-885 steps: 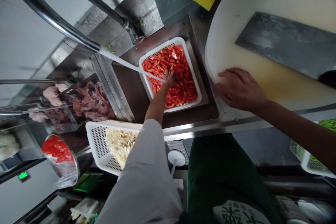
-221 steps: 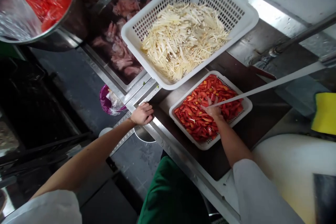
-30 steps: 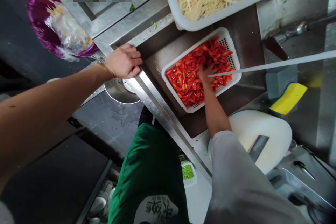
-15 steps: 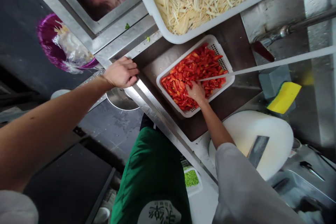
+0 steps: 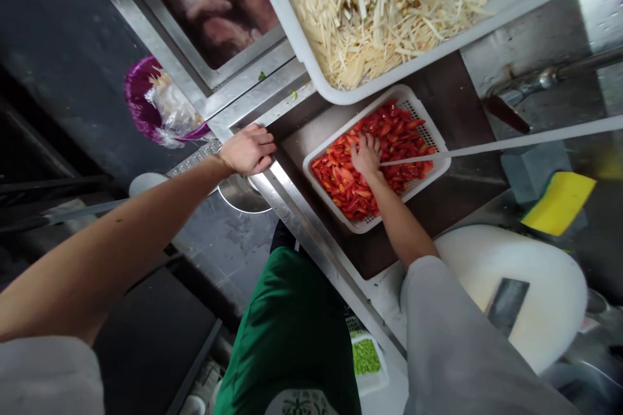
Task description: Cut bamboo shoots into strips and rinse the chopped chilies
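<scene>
While the right hand (image 5: 366, 154) lies back up on the red peppers (image 5: 341, 185), its fingers are loosely spread and bent, the tips pressed among the pieces; whether any piece is pinched under them, I cannot tell. Around that hand, the peppers fill most of a small white basket (image 5: 361, 228), whose holed side shows bare beyond the fingers. The basket is in the sink (image 5: 457, 198). Just beside the same hand, a stream of water (image 5: 487, 146) lands near the wrist.

To the left of the right hand, well apart from it, the left hand (image 5: 250, 149) is curled narrow over the sink's metal rim (image 5: 292, 198), near the corner. Just below it, a pot (image 5: 243, 194) is partly hidden; on its outer side is a purple bag (image 5: 139, 100).

Ahead of both hands, a larger basket (image 5: 341, 96) holds pale strips (image 5: 379, 13). Raw meat (image 5: 204, 0) lies ahead of the left hand. Right of the right hand are a yellow sponge (image 5: 559, 203) and a board (image 5: 549, 298) bearing a blade (image 5: 507, 306).
</scene>
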Tool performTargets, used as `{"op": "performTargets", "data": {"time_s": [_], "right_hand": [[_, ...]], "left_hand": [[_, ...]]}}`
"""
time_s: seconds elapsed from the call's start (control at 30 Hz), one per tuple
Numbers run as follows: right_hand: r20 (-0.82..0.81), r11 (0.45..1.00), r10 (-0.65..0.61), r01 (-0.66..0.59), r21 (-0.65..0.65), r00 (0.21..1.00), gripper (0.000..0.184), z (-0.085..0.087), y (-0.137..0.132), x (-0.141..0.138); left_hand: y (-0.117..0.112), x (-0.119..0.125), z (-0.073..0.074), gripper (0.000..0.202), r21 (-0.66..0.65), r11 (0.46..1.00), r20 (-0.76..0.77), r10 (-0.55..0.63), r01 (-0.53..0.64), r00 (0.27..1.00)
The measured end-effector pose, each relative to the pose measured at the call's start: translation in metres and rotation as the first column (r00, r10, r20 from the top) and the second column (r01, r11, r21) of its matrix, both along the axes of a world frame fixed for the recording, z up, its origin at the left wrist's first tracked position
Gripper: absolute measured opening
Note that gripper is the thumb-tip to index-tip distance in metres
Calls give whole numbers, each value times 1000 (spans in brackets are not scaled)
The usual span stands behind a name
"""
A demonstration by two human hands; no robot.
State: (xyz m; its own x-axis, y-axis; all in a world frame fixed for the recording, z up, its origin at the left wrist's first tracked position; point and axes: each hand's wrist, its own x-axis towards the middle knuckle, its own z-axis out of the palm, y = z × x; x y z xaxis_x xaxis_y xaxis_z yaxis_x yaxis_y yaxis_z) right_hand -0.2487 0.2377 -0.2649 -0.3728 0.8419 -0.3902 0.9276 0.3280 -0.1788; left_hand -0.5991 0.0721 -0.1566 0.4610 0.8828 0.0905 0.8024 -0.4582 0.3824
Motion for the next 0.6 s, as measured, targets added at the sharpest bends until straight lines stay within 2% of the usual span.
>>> {"op": "performTargets", "data": {"time_s": [0.13, 0.23, 0.33, 0.43, 0.5, 0.6], "right_hand": [[7, 990, 132, -132, -41, 991, 60, 25, -44, 44], [74, 989, 145, -144, -23, 987, 59, 22, -47, 73], [104, 997, 69, -73, 37, 992, 60, 6, -28, 84], [107, 998, 16, -22, 60, 994, 60, -9, -3, 79], [126, 1000, 27, -28, 6, 992, 62, -12, 13, 74], [127, 992, 75, -61, -110, 989, 59, -7, 40, 69]], "left_hand": [[0, -1, -3, 21, 8, 1000, 10, 4, -4, 1000], [-1, -2, -5, 19, 12, 1000, 28, 9, -10, 1000], [-1, -3, -6, 19, 8, 1000, 4, 3, -3, 1000], [-2, -3, -4, 19, 14, 1000, -42, -2, 3, 999], [-2, -2, -3, 20, 25, 1000, -55, -5, 6, 998], [-1, -1, -3, 21, 16, 1000, -25, 0, 0, 1000]]}}
